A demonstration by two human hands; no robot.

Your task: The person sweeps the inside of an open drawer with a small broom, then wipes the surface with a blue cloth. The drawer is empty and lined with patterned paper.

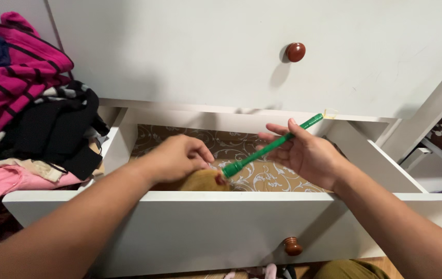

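The right hand (309, 152) grips a green-handled brush (270, 147) by its shaft, handle slanting up toward 2 o'clock over the open white drawer (179, 227). The left hand (179, 157), at 9 o'clock from it, pinches the tan bristle head (200, 181). A clothes pile (30, 103) lies at 10 o'clock.

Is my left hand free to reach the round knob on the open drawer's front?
Probably not right away: the left hand is pinching the tan bristles of the green brush inside the drawer. The knob itself is unblocked.
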